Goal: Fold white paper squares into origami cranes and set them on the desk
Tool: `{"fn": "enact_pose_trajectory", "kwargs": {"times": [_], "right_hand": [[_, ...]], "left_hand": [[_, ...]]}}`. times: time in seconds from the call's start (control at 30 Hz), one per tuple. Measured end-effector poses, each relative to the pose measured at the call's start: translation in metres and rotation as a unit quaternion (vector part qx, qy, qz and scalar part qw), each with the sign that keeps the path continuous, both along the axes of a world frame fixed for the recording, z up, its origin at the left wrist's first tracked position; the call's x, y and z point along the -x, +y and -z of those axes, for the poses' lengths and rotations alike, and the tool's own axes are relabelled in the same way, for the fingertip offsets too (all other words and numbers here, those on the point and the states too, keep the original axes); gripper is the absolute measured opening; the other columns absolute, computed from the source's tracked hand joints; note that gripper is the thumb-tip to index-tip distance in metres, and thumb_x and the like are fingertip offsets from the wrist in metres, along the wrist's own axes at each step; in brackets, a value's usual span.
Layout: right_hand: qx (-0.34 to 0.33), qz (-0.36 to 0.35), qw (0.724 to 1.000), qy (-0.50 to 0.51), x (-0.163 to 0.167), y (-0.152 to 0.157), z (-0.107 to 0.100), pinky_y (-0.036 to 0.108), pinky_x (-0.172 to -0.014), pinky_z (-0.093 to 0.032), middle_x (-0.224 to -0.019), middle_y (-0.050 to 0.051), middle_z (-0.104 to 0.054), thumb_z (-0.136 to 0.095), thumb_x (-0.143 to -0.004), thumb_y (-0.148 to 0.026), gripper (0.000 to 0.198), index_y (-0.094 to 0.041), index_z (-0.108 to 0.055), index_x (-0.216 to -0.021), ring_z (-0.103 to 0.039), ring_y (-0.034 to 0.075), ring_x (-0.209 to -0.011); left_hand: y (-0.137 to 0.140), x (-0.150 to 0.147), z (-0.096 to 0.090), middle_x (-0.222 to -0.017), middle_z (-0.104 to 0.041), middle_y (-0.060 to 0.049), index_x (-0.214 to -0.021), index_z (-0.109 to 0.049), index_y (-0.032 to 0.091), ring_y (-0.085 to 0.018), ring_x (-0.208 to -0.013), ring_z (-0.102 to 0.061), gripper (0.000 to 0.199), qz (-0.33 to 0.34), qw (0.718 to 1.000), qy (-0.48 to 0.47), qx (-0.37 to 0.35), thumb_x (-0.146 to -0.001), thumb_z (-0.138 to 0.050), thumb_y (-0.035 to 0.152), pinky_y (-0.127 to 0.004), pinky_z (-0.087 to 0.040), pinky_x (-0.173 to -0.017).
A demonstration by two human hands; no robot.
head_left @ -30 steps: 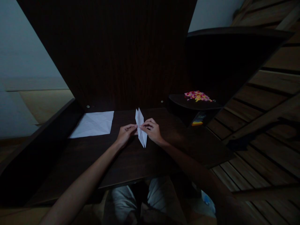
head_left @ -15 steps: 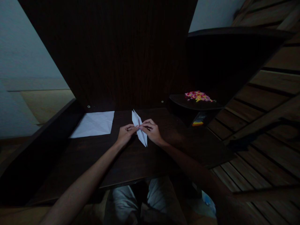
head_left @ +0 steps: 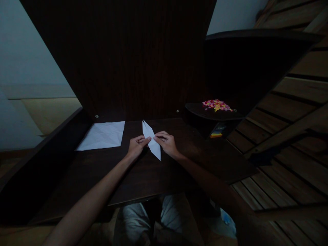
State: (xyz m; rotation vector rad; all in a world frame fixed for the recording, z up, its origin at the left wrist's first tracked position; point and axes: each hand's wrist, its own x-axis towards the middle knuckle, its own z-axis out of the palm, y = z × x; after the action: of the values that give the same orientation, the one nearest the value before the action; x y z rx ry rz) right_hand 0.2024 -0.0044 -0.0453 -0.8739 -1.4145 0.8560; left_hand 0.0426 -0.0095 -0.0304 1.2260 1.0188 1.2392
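A white folded paper (head_left: 153, 142), narrow and diamond-like with a split far tip, is held just above the dark desk (head_left: 138, 181). My left hand (head_left: 136, 146) pinches its left edge, thumb on top and fingers curled beneath. On the opposite edge, my right hand (head_left: 167, 143) grips it with thumb and fingers. The underside of the paper and some fingertips are hidden. Left of my hands lies a flat white sheet (head_left: 105, 135) with crease lines across it.
A small corner shelf (head_left: 202, 112) on the right bears a pile of pink and yellow bits (head_left: 217, 105). Below it stands a dark item with a yellow band (head_left: 216, 135). A raised side panel (head_left: 51, 140) bounds the desk on the left, and a tall back panel (head_left: 133, 61) rises behind.
The folded paper showed an opened centre slit before; now a flat, smooth face lies toward me. My thumbs have moved apart, from the middle to its two edges.
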Motion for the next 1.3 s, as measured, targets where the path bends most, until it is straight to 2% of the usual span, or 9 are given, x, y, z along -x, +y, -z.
{"fn": "enact_pose_trajectory", "kwargs": {"times": [0.13, 0.3, 0.43, 0.6, 0.7, 0.9, 1.07, 1.3], "right_hand": [[0.03, 0.003, 0.999, 0.04, -0.001, 0.004, 0.0, 0.029, -0.068, -0.051, -0.083, 0.004, -0.065, -0.075, -0.065, -0.033, 0.023, -0.019, -0.07, -0.083, -0.061, 0.016, -0.074], [0.107, 0.0, 0.991, 0.076, -0.005, 0.01, 0.003, 0.03, -0.072, -0.051, -0.075, 0.003, -0.067, -0.078, -0.056, -0.029, 0.03, -0.017, -0.068, -0.081, -0.062, 0.015, -0.072], [0.152, -0.031, 0.985, 0.074, -0.007, 0.011, 0.003, 0.032, -0.077, -0.05, -0.079, 0.004, -0.069, -0.078, -0.056, -0.029, 0.032, -0.016, -0.069, -0.083, -0.063, 0.016, -0.076], [0.134, -0.058, 0.985, 0.088, -0.006, 0.011, 0.002, 0.033, -0.079, -0.05, -0.086, 0.005, -0.07, -0.079, -0.055, -0.029, 0.034, -0.018, -0.07, -0.086, -0.063, 0.016, -0.078], [0.125, -0.066, 0.986, 0.089, -0.006, 0.01, 0.003, 0.033, -0.08, -0.05, -0.088, 0.005, -0.07, -0.08, -0.056, -0.03, 0.036, -0.018, -0.069, -0.088, -0.063, 0.017, -0.08], [0.148, -0.102, 0.978, 0.103, -0.004, 0.008, 0.004, 0.034, -0.083, -0.049, -0.088, 0.004, -0.069, -0.08, -0.057, -0.03, 0.037, -0.019, -0.069, -0.09, -0.063, 0.018, -0.084], [0.178, -0.131, 0.965, 0.14, -0.003, 0.009, 0.007, 0.033, -0.088, -0.047, -0.088, 0.004, -0.069, -0.081, -0.055, -0.025, 0.037, -0.019, -0.068, -0.09, -0.063, 0.017, -0.086], [0.228, -0.185, 0.94, 0.174, -0.005, 0.006, 0.003, 0.029, -0.083, -0.047, -0.088, 0.001, -0.065, -0.08, -0.057, -0.02, 0.035, -0.02, -0.065, -0.088, -0.061, 0.014, -0.085]], "left_hand": [[0.002, 0.001, 0.002, -0.064, -0.067, -0.002, -0.066, -0.067, 0.015, -0.016, -0.061, -0.062, 0.032, 0.017, 1.0, -0.018, 0.007, -0.058, -0.079, 0.043, -0.026, -0.049, -0.062], [0.005, 0.0, 0.006, -0.07, -0.069, -0.003, -0.071, -0.07, 0.014, -0.017, -0.065, -0.063, 0.031, 0.031, 0.999, -0.039, 0.005, -0.059, -0.079, 0.04, -0.029, -0.051, -0.066], [0.005, 0.001, 0.007, -0.074, -0.07, -0.004, -0.077, -0.072, 0.014, -0.019, -0.071, -0.064, 0.033, 0.029, 0.999, -0.009, -0.018, -0.062, -0.076, 0.043, -0.03, -0.051, -0.069], [0.005, 0.005, 0.004, -0.08, -0.071, -0.005, -0.081, -0.073, 0.015, -0.021, -0.079, -0.064, 0.035, 0.011, 0.993, 0.072, -0.088, -0.067, -0.072, 0.046, -0.03, -0.049, -0.074], [0.006, 0.006, 0.004, -0.081, -0.072, -0.006, -0.082, -0.072, 0.014, -0.021, -0.078, -0.063, 0.036, 0.01, 0.991, 0.073, -0.108, -0.067, -0.073, 0.047, -0.03, -0.049, -0.074], [0.009, 0.006, 0.004, -0.069, -0.068, -0.001, -0.1, -0.067, 0.013, -0.015, -0.066, -0.063, 0.054, 0.029, 0.999, -0.022, -0.032, -0.056, -0.082, 0.04, -0.028, -0.049, -0.071], [0.007, 0.006, 0.003, -0.067, -0.066, -0.001, -0.096, -0.068, 0.012, -0.013, -0.061, -0.06, 0.048, 0.086, 0.996, -0.036, 0.005, -0.06, -0.08, 0.04, -0.026, -0.048, -0.066], [0.004, 0.003, -0.001, -0.071, -0.068, -0.004, -0.086, -0.072, 0.013, -0.013, -0.062, -0.058, 0.043, 0.081, 0.997, -0.015, 0.011, -0.058, -0.08, 0.044, -0.026, -0.047, -0.065]]}}
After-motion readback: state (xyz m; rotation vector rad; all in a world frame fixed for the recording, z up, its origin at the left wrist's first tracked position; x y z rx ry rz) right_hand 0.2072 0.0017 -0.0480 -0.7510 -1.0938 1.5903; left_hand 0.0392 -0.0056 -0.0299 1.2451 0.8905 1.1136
